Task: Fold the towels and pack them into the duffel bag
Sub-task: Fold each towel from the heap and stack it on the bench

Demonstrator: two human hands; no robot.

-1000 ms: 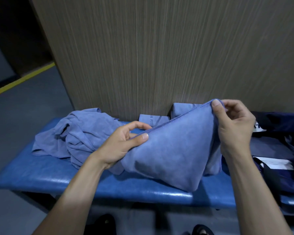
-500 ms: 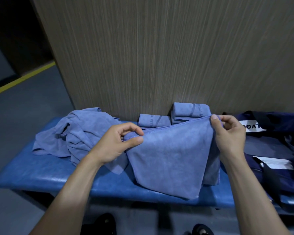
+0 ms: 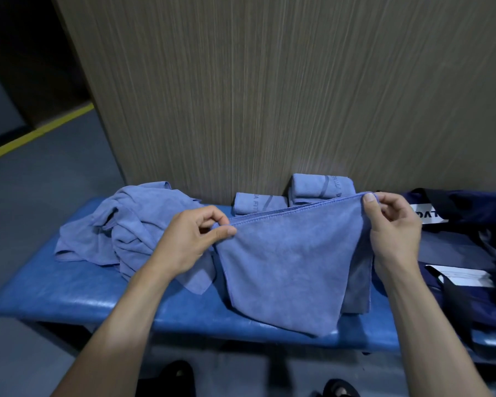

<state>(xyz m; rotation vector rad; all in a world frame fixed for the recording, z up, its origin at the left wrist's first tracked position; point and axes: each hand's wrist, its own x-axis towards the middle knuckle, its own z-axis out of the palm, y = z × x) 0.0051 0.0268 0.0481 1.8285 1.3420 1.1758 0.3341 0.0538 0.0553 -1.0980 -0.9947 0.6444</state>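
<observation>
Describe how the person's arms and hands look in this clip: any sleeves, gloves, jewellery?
Both forearms are bare all the way to the frame's bottom edge: no sleeves show. The left hand and right hand wear no gloves; no rings, watch or bands show. Fingernails are short and unpainted.

A blue padded counter point(image 3: 69, 293) stands against a vertical wood-grain wall panel point(image 3: 269, 96). The floor point(image 3: 40, 190) is grey, marked by a yellow line point(image 3: 40, 133) at left. A dark recess point(image 3: 26, 53) lies beyond. Lighting is dim.
</observation>
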